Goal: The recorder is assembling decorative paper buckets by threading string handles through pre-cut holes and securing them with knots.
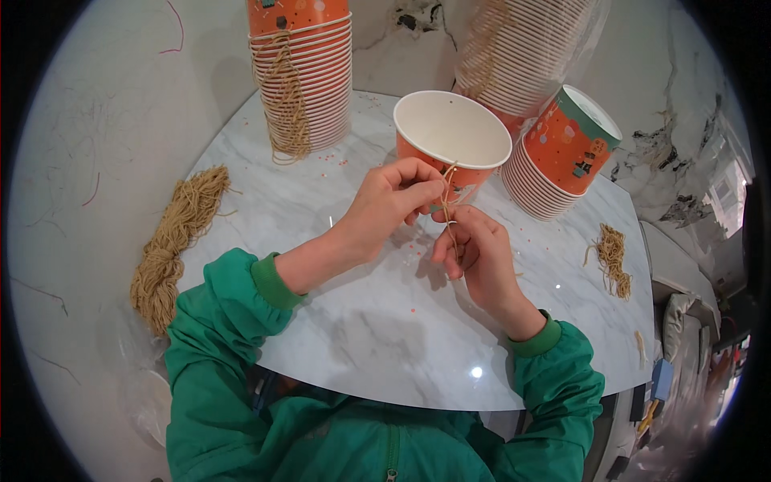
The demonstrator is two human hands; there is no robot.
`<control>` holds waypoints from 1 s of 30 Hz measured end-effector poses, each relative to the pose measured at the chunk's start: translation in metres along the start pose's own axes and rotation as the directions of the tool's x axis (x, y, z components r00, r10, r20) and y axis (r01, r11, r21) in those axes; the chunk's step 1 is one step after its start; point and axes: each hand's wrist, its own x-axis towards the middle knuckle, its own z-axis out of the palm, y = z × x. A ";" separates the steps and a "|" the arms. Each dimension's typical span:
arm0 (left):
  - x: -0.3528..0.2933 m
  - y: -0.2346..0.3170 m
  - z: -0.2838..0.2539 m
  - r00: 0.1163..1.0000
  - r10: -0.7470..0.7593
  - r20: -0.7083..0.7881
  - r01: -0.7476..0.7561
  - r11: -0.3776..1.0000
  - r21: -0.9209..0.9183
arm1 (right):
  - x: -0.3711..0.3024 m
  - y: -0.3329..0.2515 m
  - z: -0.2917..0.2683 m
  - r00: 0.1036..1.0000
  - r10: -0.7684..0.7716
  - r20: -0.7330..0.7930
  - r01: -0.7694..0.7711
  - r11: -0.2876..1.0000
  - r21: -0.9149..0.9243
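A thin tan string (448, 210) runs between my two hands, in front of an open orange paper bucket (414, 150) with a white inside and rim. My left hand (384, 205) pinches its upper part between thumb and fingertips, close to the bucket's near rim. Lower and to the right, the curled fingers of my right hand (487, 261) hold the string, which trails down across them. Whether the string passes through the bucket's wall cannot be made out, as my fingers cover that spot.
Behind stand a tall bucket stack draped with tan strings (289, 104) and another stack in clear plastic (522, 56). Upside-down nested buckets (562, 153) sit at right. A large string bundle (178, 241) lies left, a smaller one (612, 261) right, on the round-edged marble table (361, 337).
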 end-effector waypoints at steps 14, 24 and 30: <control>-0.006 -0.004 0.002 0.997 0.067 0.032 -0.070 0.992 0.101 | -0.002 0.005 -0.003 0.998 -0.060 0.025 0.061 0.997 -0.055; -0.005 -0.001 0.000 0.998 0.068 -0.003 -0.068 0.996 0.063 | -0.005 -0.002 0.000 0.996 -0.092 0.016 0.094 0.983 -0.160; -0.003 -0.002 0.000 0.999 0.028 -0.025 -0.027 0.999 0.031 | -0.004 0.004 0.002 0.978 -0.211 0.004 0.205 0.947 -0.247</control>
